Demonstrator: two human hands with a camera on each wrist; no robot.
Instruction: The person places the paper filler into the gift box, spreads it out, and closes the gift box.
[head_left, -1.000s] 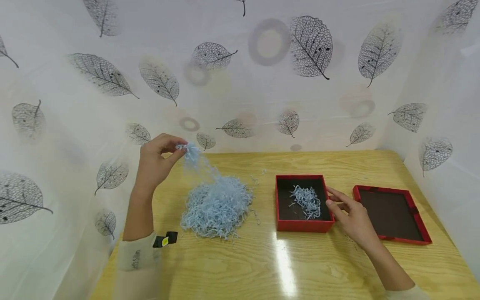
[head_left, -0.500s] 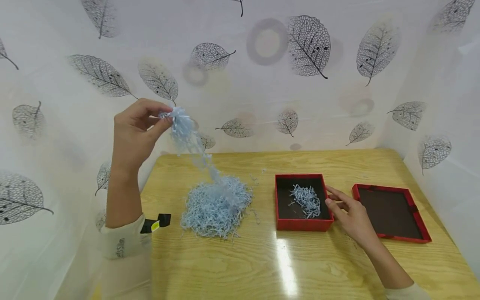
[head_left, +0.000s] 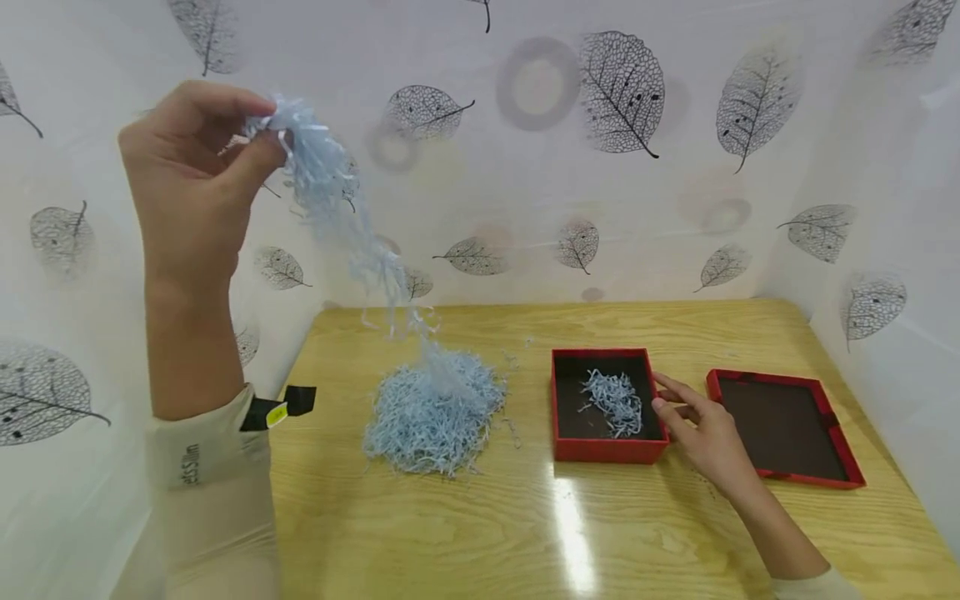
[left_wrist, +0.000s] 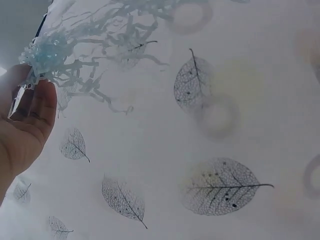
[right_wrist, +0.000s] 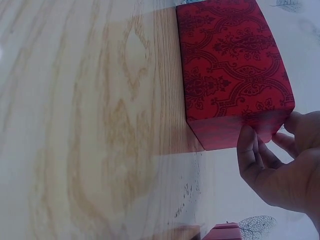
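My left hand is raised high at the left and pinches a clump of pale blue shredded paper between thumb and fingers. Loose strands trail from the clump down to the pile of shredded paper on the table. In the left wrist view the clump sits at the fingertips. A red box with a dark inside stands open, a small tuft of shredded paper lying in it. Against the box's right side rest the fingers of my right hand. Dark patterning covers the box wall in the right wrist view.
To the right of the box lies a red-rimmed lid, dark inside facing up. Stray paper shreds lie on the wooden table beside the pile. Leaf-printed sheeting encloses the back and sides.
My left hand has risen and moved left with the pinched paper, drawing a longer trail of strands from the pile. My right hand and the box have stayed put.
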